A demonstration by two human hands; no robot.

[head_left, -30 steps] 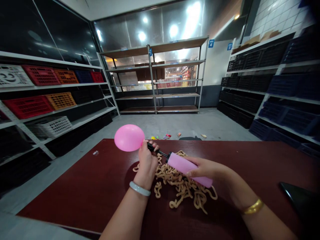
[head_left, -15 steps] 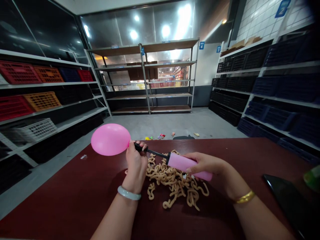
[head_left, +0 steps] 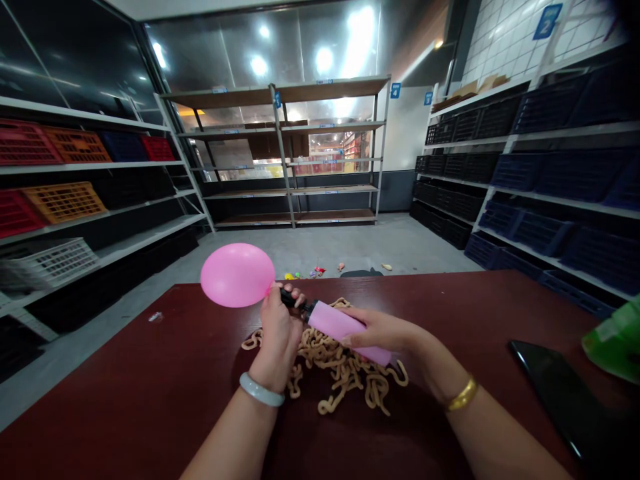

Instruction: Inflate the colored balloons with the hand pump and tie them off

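Note:
A pink balloon [head_left: 238, 275], round and inflated, sits on the end of a hand pump [head_left: 345, 332] with a pink barrel and black handle. My left hand [head_left: 281, 320] is closed around the pump's black handle and the balloon's neck. Wrapped over the pink barrel is my right hand [head_left: 383, 331]. The black rod between handle and barrel is nearly all inside the barrel. Under the pump, tan curled uninflated balloons [head_left: 333, 363] lie in a loose heap; my hands and the pump cover part of them.
The heap lies on a dark red table [head_left: 150, 400]. A black phone [head_left: 555, 393] and a green package [head_left: 615, 343] are on the right side. Near the left edge lies a small clear scrap [head_left: 156, 317]. Shelves with crates [head_left: 65, 202] line the room; small colourful items lie on the floor.
The pump's barrel has slid toward my left hand, so the exposed rod is much shorter. My right hand moved left with it. The balloon sits further right in view.

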